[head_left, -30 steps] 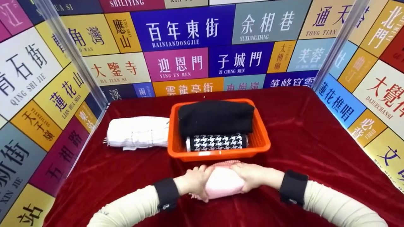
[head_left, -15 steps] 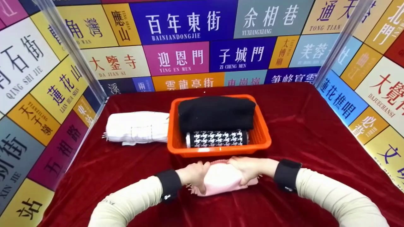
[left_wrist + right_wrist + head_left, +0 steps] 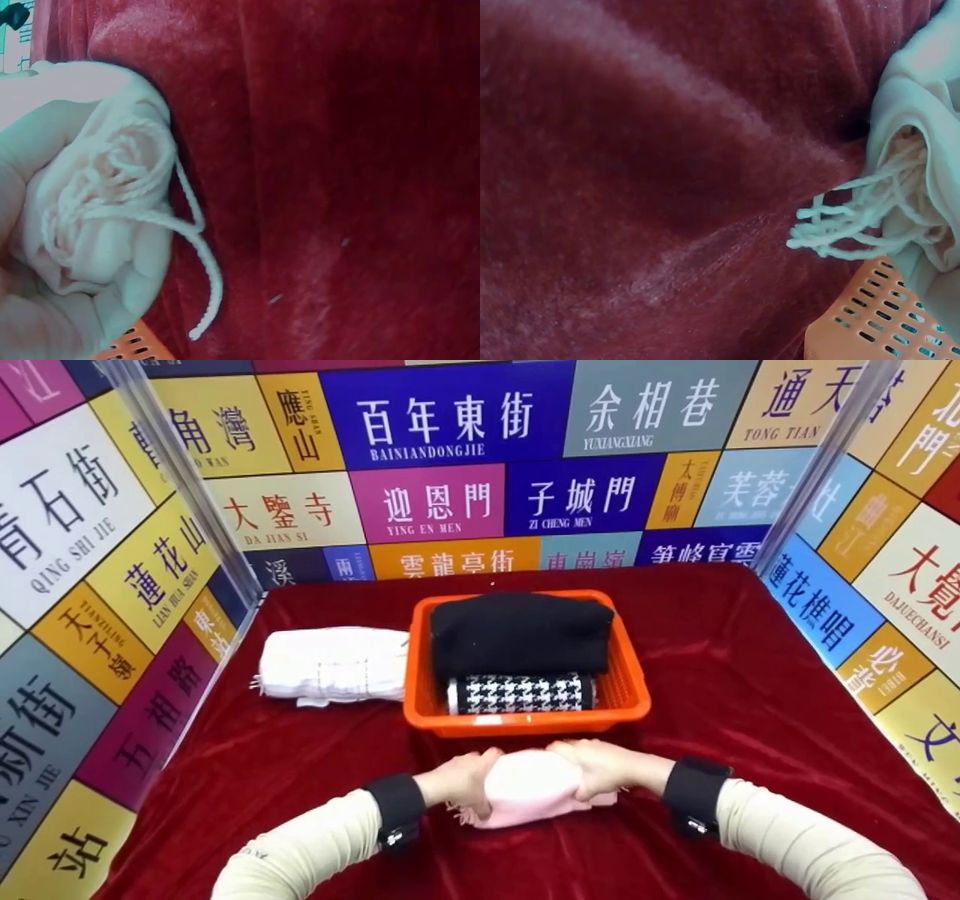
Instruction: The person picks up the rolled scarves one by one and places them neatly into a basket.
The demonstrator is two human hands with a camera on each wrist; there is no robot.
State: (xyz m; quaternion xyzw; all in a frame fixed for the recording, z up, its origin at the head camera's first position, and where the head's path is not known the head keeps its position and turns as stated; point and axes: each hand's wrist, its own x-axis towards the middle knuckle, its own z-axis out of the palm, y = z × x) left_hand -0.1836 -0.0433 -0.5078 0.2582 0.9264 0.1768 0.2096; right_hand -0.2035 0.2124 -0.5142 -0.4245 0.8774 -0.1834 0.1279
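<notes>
A pale pink rolled scarf [image 3: 529,787] with fringed ends lies on the red cloth in front of the orange basket. My left hand [image 3: 463,781] grips its left end. In the left wrist view, thumb and fingers curl round the roll, and twisted tassels [image 3: 112,172] spill from its coiled end. The scarf's right part is held by my right hand [image 3: 606,771], thumb on the near side. Loose fringe [image 3: 855,214] sticks out of that end in the right wrist view. The far side of the roll is mostly hidden.
The orange basket [image 3: 525,725] holds a folded black cloth [image 3: 521,634] and a black-and-white houndstooth roll [image 3: 525,694]. Left of it, close to its wall, lies a white fringed roll [image 3: 334,664]. Sign-patterned panels [image 3: 427,502] stand behind the red cloth [image 3: 712,675] and on both sides.
The scarf has turned between my hands: its darker ribbed pink far part has gone from sight, and its right fringed end now shows past my right hand. Both hands still hold it.
</notes>
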